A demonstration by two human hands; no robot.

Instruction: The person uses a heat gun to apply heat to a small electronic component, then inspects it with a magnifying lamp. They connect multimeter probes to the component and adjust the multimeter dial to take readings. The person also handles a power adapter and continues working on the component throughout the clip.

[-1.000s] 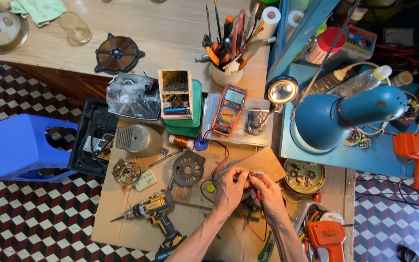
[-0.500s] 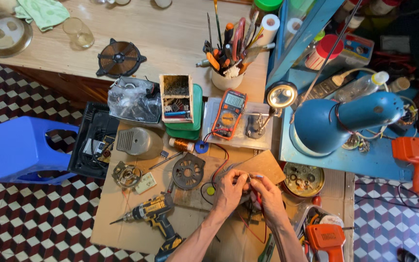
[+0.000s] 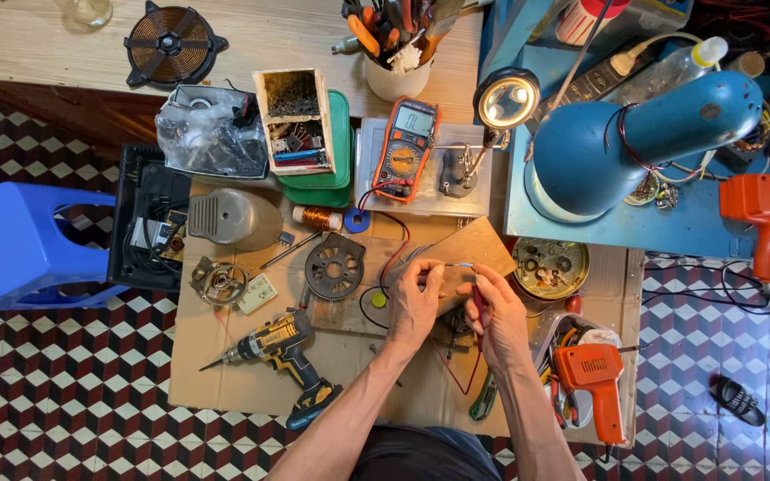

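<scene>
My left hand (image 3: 414, 305) and my right hand (image 3: 495, 310) are close together over a small wooden board (image 3: 470, 249) on the cardboard sheet (image 3: 225, 392). Both pinch a thin wire (image 3: 450, 265) stretched between their fingertips. A red lead (image 3: 477, 343) runs down along my right hand's palm side. A black cable loops from the orange multimeter (image 3: 407, 147) down toward the board. A round black motor plate (image 3: 334, 265) lies just left of my left hand.
A yellow cordless drill (image 3: 280, 352) lies at the lower left and an orange heat gun (image 3: 597, 381) at the lower right. A metal bowl of parts (image 3: 550, 265), a blue lamp (image 3: 634, 138), a magnifier (image 3: 507, 98), a copper spool (image 3: 318, 218) and a blue stool (image 3: 11, 240) surround the work spot.
The view has moved in closer and shifted. Both hands stay together on the wire and have come up slightly toward the wooden board.
</scene>
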